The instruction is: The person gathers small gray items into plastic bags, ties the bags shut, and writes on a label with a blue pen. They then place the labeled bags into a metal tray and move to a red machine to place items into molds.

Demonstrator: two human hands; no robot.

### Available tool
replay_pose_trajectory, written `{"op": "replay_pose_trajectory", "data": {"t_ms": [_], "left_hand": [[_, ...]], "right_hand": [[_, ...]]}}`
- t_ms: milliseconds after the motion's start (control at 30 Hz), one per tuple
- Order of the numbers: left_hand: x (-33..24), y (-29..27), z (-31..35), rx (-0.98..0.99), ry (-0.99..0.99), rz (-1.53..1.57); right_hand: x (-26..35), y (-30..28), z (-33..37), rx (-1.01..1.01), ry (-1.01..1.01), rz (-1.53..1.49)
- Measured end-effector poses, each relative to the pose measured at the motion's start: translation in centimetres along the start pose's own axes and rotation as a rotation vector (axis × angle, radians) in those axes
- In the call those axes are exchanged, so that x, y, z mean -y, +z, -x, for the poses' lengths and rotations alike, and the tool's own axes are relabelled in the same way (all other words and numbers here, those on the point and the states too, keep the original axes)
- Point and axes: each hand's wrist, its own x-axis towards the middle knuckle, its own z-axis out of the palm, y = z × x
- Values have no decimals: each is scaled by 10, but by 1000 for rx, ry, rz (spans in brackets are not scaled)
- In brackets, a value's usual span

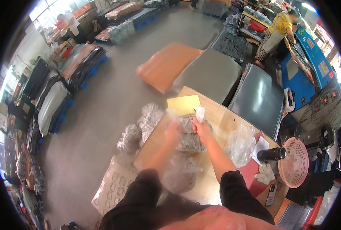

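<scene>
On the wooden table stands a clear plastic bag (189, 142) filled with small grey pieces that I cannot make out singly. Its neck is in front of me, between my hands. My right hand (202, 129) is closed round a twisted end of the bag, and a white tuft sticks up past the thumb. My left hand (173, 133) is smeared by motion, but it looks closed, with a pale tuft of plastic above it. Just beyond the bag lies a yellow sheet (184, 104). Nearer my body, a second clear plastic bag (181, 174) rests at the table's edge.
Loose plastic bags (240, 143), a black bottle (272, 154), a white glove (265, 173), a phone (271, 194) and a pink basket (294, 163) are to the right. Filled bags (149, 117) sit left of the table (226, 119). Beyond are stacked sheets (209, 74) and a co-worker (274, 36).
</scene>
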Motion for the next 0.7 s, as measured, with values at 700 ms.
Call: {"op": "replay_pose_trajectory", "data": {"t_ms": [700], "left_hand": [[-39, 42, 12, 328, 560, -1391]], "right_hand": [[14, 8, -37, 68, 292, 127]]}}
